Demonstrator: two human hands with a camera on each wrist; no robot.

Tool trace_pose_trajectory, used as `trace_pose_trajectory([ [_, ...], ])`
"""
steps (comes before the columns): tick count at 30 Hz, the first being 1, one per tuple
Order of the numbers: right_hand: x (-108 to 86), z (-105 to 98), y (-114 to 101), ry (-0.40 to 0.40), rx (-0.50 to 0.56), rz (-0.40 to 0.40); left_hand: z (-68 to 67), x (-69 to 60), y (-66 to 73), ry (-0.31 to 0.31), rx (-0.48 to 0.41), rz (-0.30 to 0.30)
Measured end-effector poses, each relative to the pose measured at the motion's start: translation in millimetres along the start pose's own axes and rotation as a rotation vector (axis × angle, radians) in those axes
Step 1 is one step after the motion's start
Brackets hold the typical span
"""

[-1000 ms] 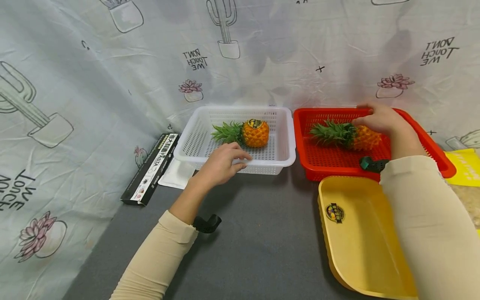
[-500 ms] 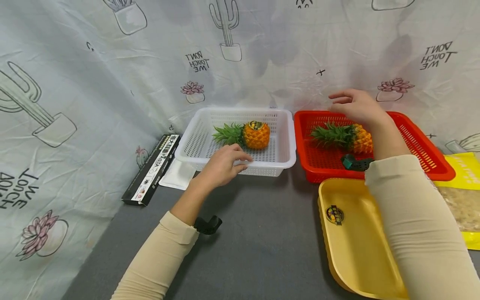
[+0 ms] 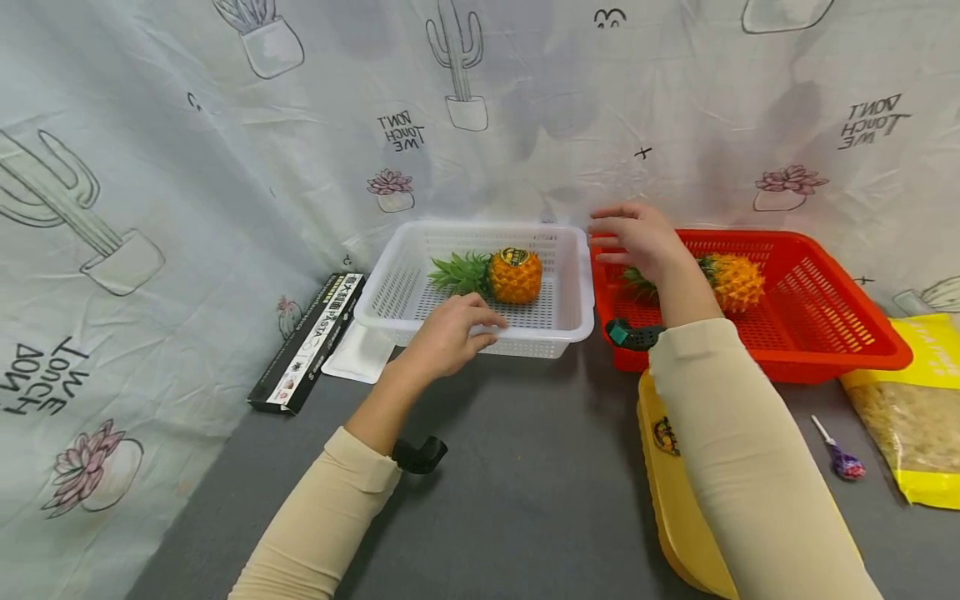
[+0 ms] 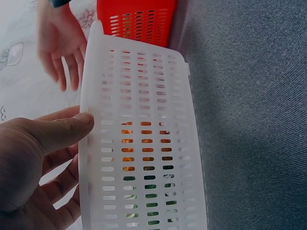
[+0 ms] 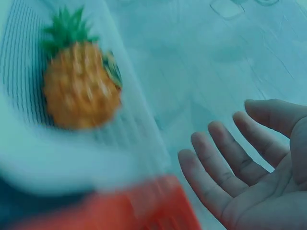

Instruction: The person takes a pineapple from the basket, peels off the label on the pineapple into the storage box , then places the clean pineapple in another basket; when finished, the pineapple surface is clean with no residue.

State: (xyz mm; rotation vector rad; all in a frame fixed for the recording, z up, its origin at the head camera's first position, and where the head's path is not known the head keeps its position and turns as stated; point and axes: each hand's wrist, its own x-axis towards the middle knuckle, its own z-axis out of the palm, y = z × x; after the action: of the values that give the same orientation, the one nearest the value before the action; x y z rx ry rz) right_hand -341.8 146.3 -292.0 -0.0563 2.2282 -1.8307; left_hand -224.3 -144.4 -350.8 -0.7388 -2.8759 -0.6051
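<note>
A white plastic basket (image 3: 558, 325) holds a small pineapple (image 3: 514, 279) lying on its side, leaves to the left, with a round label. My left hand (image 3: 447, 335) grips the basket's front rim, thumb outside and fingers over the inner side, partly hidden by the rim in the left wrist view. My right hand (image 3: 637, 237) hangs with spread fingers over the left end of a red basket (image 3: 817, 283), near the white basket's right edge, and holds nothing. In the red basket lies a second pineapple (image 3: 737, 283), its leaves partly hidden by the right arm.
A yellow tray (image 3: 667, 492) stands below the red basket, mostly covered by my right sleeve. To the right lie a lollipop (image 3: 842, 457) and a yellow bag (image 3: 926, 408). A black pasta box (image 3: 307, 343) and a white packet (image 3: 360, 352) lie left; a printed cloth hangs behind.
My right hand has moved left from the pineapple in the red basket toward the white basket. The lollipop and more of the yellow bag have come into view. The left hand stays in place.
</note>
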Motion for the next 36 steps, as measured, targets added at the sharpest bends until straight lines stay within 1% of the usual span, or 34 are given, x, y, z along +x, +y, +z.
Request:
trace_pose_trajectory([
  [3,8.0,19,6,-0.001,0.121,0.033,2.3,0.9,-0.3,0.001,-0.008,0.006],
  [5,12.4,31,11,-0.008,0.159,0.059,3.4,0.6,-0.6,-0.002,-0.018,0.002],
  [6,14.1,36,14,-0.014,0.154,0.067,4.0,0.5,-0.9,-0.004,-0.020,0.003],
  [7,15.6,40,16,-0.022,0.129,0.069,4.6,0.5,-1.1,-0.007,-0.025,0.000],
  [9,18.1,46,20,-0.033,0.043,0.054,5.6,0.9,-1.6,-0.013,-0.033,0.001],
  [13,23.7,53,22,-0.058,-0.184,-0.018,6.6,3.4,-3.3,-0.006,-0.032,0.008],
  [15,28.1,56,22,-0.079,-0.260,-0.040,6.8,4.7,-3.9,0.002,-0.024,0.005],
  [16,30.4,57,21,-0.090,-0.282,-0.040,6.9,5.4,-3.9,0.003,-0.022,0.001],
  [21,38.9,58,22,-0.115,-0.361,-0.005,9.9,10.5,0.6,-0.011,-0.023,-0.004],
  [24,40.7,54,23,-0.109,-0.388,0.026,12.4,13.8,4.0,-0.016,-0.032,0.014],
  [26,42.1,53,24,-0.104,-0.399,0.037,13.3,14.7,4.7,-0.009,-0.037,0.029],
  [28,44.6,55,23,-0.100,-0.411,0.035,12.1,13.4,4.4,0.002,-0.047,0.028],
  [31,49.1,64,21,-0.102,-0.426,0.018,8.4,8.9,1.8,0.017,-0.046,0.015],
  [36,54.8,77,20,-0.119,-0.438,0.029,4.0,1.7,-2.1,0.016,-0.022,-0.011],
])
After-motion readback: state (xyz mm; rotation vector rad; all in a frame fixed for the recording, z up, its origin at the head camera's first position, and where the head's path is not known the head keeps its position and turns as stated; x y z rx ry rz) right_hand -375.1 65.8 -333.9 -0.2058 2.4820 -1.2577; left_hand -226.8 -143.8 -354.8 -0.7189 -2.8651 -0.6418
